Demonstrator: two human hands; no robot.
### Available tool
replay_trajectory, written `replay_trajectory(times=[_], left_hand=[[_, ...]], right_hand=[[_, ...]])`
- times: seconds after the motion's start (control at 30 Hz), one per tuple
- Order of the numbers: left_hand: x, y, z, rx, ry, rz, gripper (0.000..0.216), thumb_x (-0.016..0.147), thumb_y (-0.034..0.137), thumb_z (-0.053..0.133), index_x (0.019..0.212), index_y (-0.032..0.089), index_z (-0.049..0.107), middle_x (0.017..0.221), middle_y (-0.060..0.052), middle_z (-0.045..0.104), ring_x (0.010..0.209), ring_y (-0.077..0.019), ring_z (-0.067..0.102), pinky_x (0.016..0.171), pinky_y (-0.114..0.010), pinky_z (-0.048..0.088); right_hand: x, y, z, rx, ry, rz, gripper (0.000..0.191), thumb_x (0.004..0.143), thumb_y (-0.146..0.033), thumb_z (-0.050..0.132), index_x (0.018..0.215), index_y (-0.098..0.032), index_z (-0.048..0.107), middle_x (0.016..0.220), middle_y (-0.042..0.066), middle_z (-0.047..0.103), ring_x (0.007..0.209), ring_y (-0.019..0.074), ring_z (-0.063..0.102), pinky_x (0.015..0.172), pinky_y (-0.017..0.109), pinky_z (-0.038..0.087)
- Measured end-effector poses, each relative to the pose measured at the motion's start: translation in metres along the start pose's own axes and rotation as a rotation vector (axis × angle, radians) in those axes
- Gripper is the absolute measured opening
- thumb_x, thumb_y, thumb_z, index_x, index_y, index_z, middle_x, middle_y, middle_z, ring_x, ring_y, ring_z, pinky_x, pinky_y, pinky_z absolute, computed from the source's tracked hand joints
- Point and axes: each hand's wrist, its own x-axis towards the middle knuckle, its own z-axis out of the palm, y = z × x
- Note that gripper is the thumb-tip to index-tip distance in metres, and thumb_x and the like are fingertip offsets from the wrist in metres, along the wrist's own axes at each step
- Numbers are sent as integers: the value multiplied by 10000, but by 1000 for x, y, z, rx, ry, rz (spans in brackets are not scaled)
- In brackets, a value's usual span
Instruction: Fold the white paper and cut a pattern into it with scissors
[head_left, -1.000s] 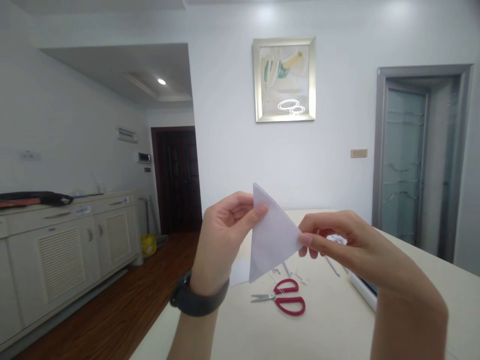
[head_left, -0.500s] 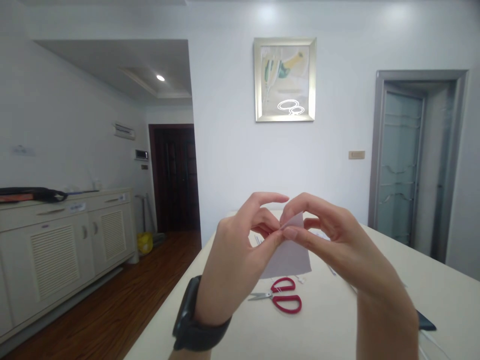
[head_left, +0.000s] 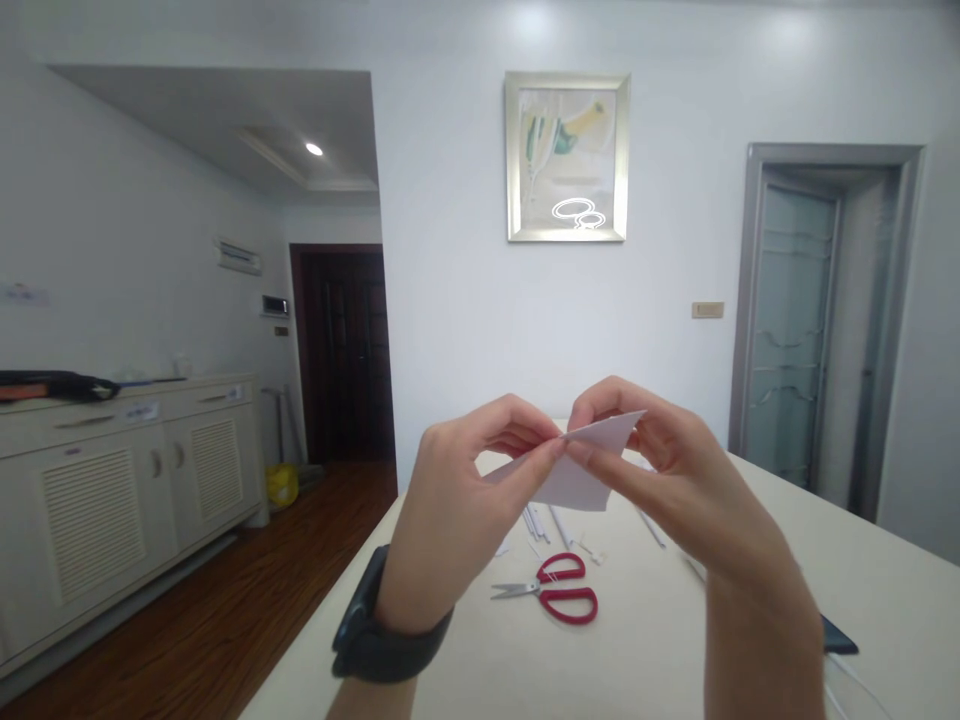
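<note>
A piece of white paper is held up over the table, its upper edge slanting up to the right. My left hand, with a black watch on the wrist, pinches it near the middle of that edge between thumb and fingers. Close beside, my right hand pinches the same edge, thumb in front; some of its fingers are hidden behind the sheet. Below the hands, red-handled scissors lie on the table, blades pointing left.
On the white table, thin white paper sticks lie behind the scissors, with small scraps near them. A dark flat object with a white cable lies at the right. A cabinet stands to the left.
The paper has tilted, and more of its upper edge now shows to the right. My left fingers have drawn in closer to the sheet. The view has shifted slightly.
</note>
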Motion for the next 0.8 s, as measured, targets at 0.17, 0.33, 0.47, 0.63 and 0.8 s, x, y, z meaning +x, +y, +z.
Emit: replay_trajectory(times=[0.17,0.33,0.47,0.63,0.8], left_hand=[[1,2,-2,-8,-48,-7,90,864,186,574,805,231,625,792,81,674,751,-70,632,728,-151,483],[3,6,0,-18,-97,-22,99,867,201,568,800,228,635,787,68,684,756,-86,640,725,-172,485],[3,7,2,-41,-126,-43,107,857,219,583,773,218,649,779,39,699,745,-116,645,711,-208,490],[-2,7,-1,-2,-134,-50,110,830,234,618,732,216,665,730,31,698,690,-123,636,673,-223,487],[-5,5,-5,66,-101,-59,113,819,228,621,715,212,664,702,28,691,662,-125,636,619,-216,482]], right_hand=[[3,-1,5,-47,-5,1,75,906,-237,561,831,-236,565,833,-45,567,755,104,532,634,230,425],[4,-3,3,-53,-2,26,85,886,-184,559,815,-231,555,766,-46,553,675,102,511,560,221,402],[-1,-5,-6,-22,-37,70,98,860,-162,579,787,-226,563,736,-46,549,659,103,500,515,207,377],[-4,-5,-10,33,-91,52,109,828,-119,605,772,-211,591,707,-47,556,676,103,514,554,206,391],[3,-1,-11,47,-94,45,111,827,-106,608,760,-195,596,726,-42,565,689,98,522,620,217,408]])
